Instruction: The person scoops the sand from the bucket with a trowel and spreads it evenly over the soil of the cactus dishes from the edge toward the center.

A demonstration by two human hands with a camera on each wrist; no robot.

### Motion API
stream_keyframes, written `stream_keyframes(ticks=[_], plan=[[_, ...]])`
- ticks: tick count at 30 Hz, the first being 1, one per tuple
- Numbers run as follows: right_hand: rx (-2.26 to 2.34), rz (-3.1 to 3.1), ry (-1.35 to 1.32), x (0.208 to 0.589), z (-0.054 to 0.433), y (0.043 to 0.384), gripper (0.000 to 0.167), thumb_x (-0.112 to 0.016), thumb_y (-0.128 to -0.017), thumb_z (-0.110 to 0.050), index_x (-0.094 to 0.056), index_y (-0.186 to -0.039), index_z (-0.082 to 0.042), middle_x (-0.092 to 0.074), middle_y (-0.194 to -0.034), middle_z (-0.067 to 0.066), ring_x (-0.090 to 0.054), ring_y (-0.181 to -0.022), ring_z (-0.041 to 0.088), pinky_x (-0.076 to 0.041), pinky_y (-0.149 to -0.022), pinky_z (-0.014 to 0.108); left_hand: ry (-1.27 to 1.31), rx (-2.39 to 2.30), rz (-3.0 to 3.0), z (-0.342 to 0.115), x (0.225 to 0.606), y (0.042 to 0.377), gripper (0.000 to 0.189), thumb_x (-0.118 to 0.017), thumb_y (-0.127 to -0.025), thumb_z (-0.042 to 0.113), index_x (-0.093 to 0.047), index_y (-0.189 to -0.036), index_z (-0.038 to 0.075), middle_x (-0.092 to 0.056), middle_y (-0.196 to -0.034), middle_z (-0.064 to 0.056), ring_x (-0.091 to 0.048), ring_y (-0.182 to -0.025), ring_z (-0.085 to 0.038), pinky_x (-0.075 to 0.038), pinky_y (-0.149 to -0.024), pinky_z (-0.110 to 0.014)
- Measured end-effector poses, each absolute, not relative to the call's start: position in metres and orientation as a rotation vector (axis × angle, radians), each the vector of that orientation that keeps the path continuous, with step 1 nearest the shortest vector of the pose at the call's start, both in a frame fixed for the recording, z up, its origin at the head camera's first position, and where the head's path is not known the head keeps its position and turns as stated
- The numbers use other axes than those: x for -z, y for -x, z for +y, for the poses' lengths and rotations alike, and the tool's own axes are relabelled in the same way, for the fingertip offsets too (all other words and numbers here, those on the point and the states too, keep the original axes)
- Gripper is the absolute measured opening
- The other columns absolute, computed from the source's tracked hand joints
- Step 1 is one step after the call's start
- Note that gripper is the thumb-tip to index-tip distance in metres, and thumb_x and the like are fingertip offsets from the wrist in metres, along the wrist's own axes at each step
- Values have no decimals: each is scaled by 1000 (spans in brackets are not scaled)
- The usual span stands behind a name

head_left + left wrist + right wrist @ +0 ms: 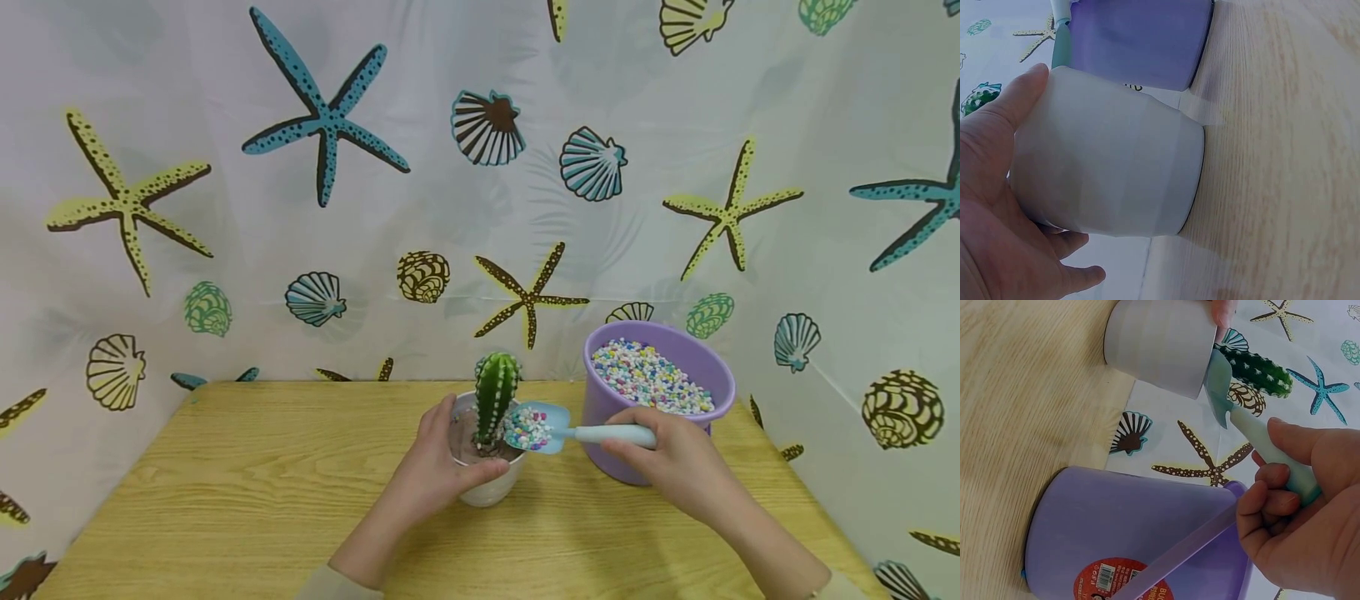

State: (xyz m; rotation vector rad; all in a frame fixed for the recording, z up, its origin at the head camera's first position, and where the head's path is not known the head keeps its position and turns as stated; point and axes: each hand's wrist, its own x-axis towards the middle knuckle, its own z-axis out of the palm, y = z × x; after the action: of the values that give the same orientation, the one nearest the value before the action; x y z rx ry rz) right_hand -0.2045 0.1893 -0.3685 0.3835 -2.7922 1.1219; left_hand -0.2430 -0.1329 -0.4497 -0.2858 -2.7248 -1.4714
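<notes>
A white flowerpot [487, 493] with a small green cactus [495, 390] in greyish soil stands on the table. My left hand [435, 471] grips the pot from the left, its thumb at the near side of the rim. My right hand [678, 458] holds a pale blue toy shovel [557, 417] by its handle. Colourful and white pellets [527, 427] fill the front of the blade. The blade tip lies over the pot's right rim, beside the cactus stem. Seen from the right wrist, the fingers curl round the shovel handle [1260, 434].
Just right of the pot stands a purple bucket [600, 417], filled high with the same pellets. Its purple carrying handle [1179, 550] hangs down across a red label [1094, 581]. A wooden table [262, 475] carries everything, with a shell-and-starfish patterned curtain [420, 192] behind and at the sides.
</notes>
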Motion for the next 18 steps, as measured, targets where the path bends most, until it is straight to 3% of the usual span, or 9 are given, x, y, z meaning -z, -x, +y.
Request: stream_keyframes(ticks=[11,18], plan=[[-1054,-2788,-422,368,187,206,17,-83,-102,-33,-79,-112,-20,-66,-79,-5,-52,-66,15,-47,-59,31,257,1456,-2723,-134,451,240,134,-92,-85,63,-14,-177,5,-18,-178,-28,-41,-153,-54,-42,-117,-72],[-962,-2787,-425,367,187,207,17,-83,-102,-33,-80,-112,-19,-64,-78,-6,-52,-66,16,-46,-59,32,197,1430,-2680,-127,449,236,133,-94,-84,59,-18,-175,0,-23,-175,-32,-41,-151,-58,-43,-115,-74]])
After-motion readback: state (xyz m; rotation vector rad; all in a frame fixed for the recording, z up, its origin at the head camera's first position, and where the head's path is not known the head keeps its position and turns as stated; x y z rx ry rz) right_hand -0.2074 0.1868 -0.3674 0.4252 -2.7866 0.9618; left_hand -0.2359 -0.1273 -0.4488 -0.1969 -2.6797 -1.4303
